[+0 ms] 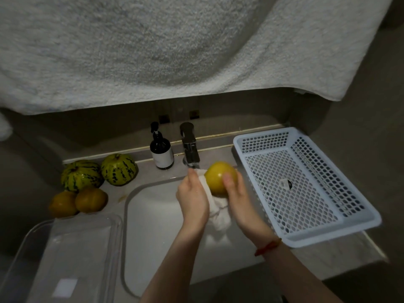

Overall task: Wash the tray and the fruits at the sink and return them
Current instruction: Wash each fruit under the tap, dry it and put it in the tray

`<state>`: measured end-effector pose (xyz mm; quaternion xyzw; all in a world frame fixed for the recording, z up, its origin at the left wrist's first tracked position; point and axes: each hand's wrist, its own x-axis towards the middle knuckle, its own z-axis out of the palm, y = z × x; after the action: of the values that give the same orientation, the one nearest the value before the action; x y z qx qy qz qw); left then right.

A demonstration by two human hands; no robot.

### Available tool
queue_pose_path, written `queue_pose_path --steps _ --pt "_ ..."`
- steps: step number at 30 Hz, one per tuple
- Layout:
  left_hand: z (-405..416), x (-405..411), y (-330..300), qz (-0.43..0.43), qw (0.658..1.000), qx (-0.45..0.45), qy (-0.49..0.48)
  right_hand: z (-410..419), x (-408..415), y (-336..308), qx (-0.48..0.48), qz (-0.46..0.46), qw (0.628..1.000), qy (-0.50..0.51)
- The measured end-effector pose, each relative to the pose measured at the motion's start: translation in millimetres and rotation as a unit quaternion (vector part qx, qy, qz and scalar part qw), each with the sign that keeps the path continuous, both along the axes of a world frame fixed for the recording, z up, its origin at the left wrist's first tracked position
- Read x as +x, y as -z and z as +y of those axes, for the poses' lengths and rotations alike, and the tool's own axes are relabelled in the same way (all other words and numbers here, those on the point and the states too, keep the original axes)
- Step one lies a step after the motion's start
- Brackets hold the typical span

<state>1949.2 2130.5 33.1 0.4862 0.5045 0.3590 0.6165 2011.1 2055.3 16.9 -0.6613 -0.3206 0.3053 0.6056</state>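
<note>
One head-worn view looks steeply down and forward from close above the sink (153, 215), with the yellow fruit (218, 177) under grip near frame centre.

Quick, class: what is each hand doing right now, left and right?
Left hand: grips a white cloth, pressing it against the yellow fruit.
Right hand: holds the yellow fruit under the faucet.

Towel (153, 51) cut by top and left edges. Clear tray (72, 248) runs off bottom-left corner. Faucet (190, 145) spout tip hidden behind yellow fruit (217, 176). White cloth (218, 213) partly covered by left hand (192, 193). Bottle (161, 149) label unreadable.
</note>
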Motion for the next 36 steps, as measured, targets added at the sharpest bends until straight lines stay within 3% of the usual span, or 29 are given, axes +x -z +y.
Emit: queue_pose_path --steps 1,3,4,6,8,10,14,16,18,21,23,25,27,29,31,34,36 --pt "2.1 2.6 -1.8 -0.038 0.995 -0.093 0.026 0.9 -1.7 -0.1 -0.014 -0.010 1.000 0.006" --pt "7.0 0.4 -12.7 -0.140 0.930 -0.321 0.113 -4.6 -0.3 6.0 -0.036 -0.064 0.997 0.001" --pt "10.1 -2.5 -14.1 -0.171 0.899 -0.375 0.148 -8.8 3.0 8.7 -0.036 -0.112 0.993 -0.010" --pt "16.8 -8.4 -11.7 -0.187 0.876 -0.394 0.207 -15.4 10.7 9.6 -0.024 -0.239 0.970 -0.028" --pt "20.8 -14.7 -7.7 -0.195 0.873 -0.373 0.249 -16.2 16.8 7.1 0.003 -0.366 0.931 -0.021" --pt "20.2 -19.9 -4.5 -0.194 0.879 -0.343 0.268 -15.6 17.9 4.8 0.036 -0.427 0.904 -0.009" --pt "12.7 -22.9 7.2 -0.239 0.892 -0.250 0.292 -12.4 15.3 -5.3 0.041 -0.373 0.925 -0.054" --pt "8.9 -21.7 9.3 -0.260 0.890 -0.258 0.271 -12.5 17.2 -9.6 0.028 -0.319 0.942 -0.097" --pt "7.0 -21.1 10.1 -0.265 0.883 -0.287 0.260 -15.5 21.2 -16.0 0.019 -0.209 0.971 -0.113" --pt "7.8 -20.7 13.0 -0.288 0.868 -0.298 0.273 -15.8 27.8 -22.0 0.044 0.017 0.999 -0.018" --pt "6.6 -18.2 11.9 -0.300 0.860 -0.297 0.285 -10.4 30.6 -20.9 0.020 0.177 0.984 0.010" --pt "3.9 -14.9 7.9 -0.298 0.859 -0.281 0.305 -5.7 29.1 -18.6 0.008 0.338 0.941 -0.020" --pt "2.2 -11.3 2.7 -0.262 0.873 -0.241 0.335 -2.2 24.6 -16.0 0.007 0.405 0.914 -0.009" --pt "2.5 -9.8 -2.9 -0.128 0.916 -0.138 0.353 0.0 23.7 -9.6 0.043 0.394 0.917 0.055" --pt "3.9 -9.5 -3.0 0.017 0.948 0.003 0.318 1.1 24.2 -7.1 0.089 0.319 0.936 0.118" --pt "-1.4 -12.4 -3.6 0.002 0.937 0.175 0.302 2.2 20.5 -12.7 0.109 0.164 0.969 0.149" --pt "-8.1 -12.5 -4.4 -0.027 0.918 0.203 0.339 3.7 15.4 -17.4 0.098 0.066 0.981 0.156"
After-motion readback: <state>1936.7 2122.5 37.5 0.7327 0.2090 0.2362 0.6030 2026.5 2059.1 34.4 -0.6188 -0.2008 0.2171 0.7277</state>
